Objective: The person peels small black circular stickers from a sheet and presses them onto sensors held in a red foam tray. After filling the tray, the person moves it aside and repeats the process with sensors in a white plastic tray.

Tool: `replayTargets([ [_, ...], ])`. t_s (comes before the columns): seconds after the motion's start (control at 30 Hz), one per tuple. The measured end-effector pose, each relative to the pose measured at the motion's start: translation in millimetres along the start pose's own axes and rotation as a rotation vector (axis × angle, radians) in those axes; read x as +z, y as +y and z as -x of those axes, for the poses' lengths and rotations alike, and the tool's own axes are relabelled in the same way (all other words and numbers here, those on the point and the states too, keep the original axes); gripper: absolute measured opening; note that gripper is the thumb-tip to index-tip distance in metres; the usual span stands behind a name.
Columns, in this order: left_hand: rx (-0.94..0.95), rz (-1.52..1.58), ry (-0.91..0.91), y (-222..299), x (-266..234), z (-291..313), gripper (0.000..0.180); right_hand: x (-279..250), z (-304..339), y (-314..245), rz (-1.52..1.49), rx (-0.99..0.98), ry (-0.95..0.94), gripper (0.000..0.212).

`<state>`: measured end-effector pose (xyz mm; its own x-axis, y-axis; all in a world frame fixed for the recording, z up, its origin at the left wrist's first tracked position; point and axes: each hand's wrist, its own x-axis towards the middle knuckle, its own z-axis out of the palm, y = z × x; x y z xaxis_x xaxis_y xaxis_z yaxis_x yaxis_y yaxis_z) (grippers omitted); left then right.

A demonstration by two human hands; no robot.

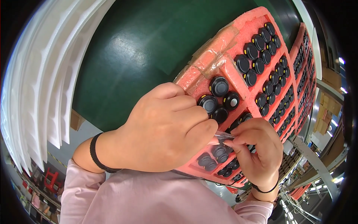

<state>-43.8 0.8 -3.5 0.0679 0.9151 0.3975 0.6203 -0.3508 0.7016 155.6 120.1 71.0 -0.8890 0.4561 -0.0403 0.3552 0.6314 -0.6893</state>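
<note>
Both my hands are close together over the near side of a pink foam tray (238,84). A clear plastic bag or film (225,135) stretches between them; its full shape is hidden. My left hand (175,125), curled with the knuckles up, grips one part of it. Thumb and fingertips of my right hand (259,147) pinch another part. Through the plastic, round black parts (220,153) show below. Just beyond my left fingers sit several round black caps (219,86) with small yellow marks, in a tray compartment.
More pink trays (304,71) of black parts continue at the right. Brown tape (214,48) covers the near tray's far-left edge. White moulded sheets (48,67) stand stacked at the left, beside the green tabletop (138,44). A red stool (52,181) stands at lower left.
</note>
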Motion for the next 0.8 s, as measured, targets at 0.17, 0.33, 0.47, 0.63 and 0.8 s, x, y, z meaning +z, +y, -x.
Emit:
replayTargets([
  [0.17,0.003,-0.009,0.029,0,1,0,0.034,-2,0,1,0.019,-0.032,-0.023,0.028],
  [0.33,0.018,-0.046,0.038,7,-2,0,0.035,-2,2,2,0.043,-0.036,-0.026,0.027],
  [0.47,-0.042,-0.092,0.037,13,-7,1,0.034,-11,0,2,0.052,-0.163,-0.101,0.027],
  [0.63,-0.023,0.027,-0.010,20,-16,0,0.027,-24,-4,16,-0.125,-0.118,-0.112,0.022],
  [0.8,0.055,0.078,-0.009,44,-4,-1,0.019,-14,-21,26,-0.128,0.171,0.006,0.016],
])
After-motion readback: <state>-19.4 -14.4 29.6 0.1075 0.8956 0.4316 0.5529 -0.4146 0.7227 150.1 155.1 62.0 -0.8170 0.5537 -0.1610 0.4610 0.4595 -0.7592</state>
